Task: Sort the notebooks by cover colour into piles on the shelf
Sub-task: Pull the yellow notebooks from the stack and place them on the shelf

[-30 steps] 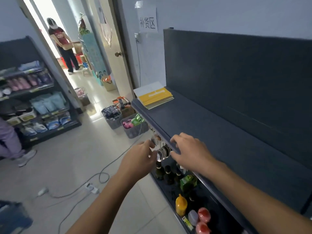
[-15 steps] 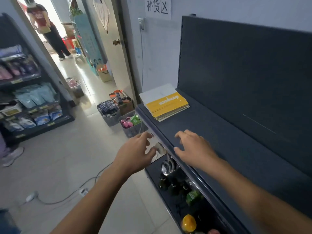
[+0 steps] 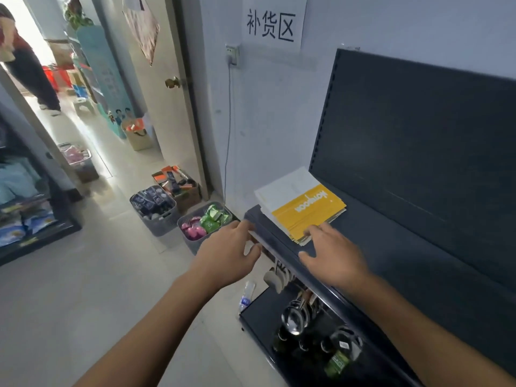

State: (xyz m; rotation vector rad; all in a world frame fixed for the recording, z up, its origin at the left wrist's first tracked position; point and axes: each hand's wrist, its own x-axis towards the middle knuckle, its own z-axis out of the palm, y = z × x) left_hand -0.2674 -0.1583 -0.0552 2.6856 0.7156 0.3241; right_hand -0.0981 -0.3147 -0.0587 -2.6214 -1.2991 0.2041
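Notebooks: your stack of thin paper notebooks point(image 3: 303, 210) lay flat at the far end of the shelf, just right of the frame's centre. A yellow-covered notebook with white lettering point(image 3: 307, 212) was on top, and a white-covered notebook point(image 3: 287, 185) showed from under its far side.
Shelf: the dark grey metal shelf point(image 3: 405, 261) ran from the centre to the lower right of the frame. The part in view carried only this one mixed stack, so no colour piles were made yet.
Right hand: your right hand point(image 3: 335, 255) was flat and spread, holding nothing. Its fingertips point(image 3: 317, 229) were at the stack's near corner, seemingly touching the yellow cover.
Left hand: your left hand point(image 3: 226, 252) was loosely open and empty, its fingers at the shelf's front lip just beside the stack.
Reason: with a hand on each side of the near corner, you looked set to steady the pile and lift the top cover.
Next: thin covers slide, so the yellow one called for a pinch at its edge.
Surroundings: grey plastic baskets of packets point(image 3: 156, 210) stood on the floor at centre left, and dark glass bottles point(image 3: 307, 344) filled the lower shelf at bottom centre.
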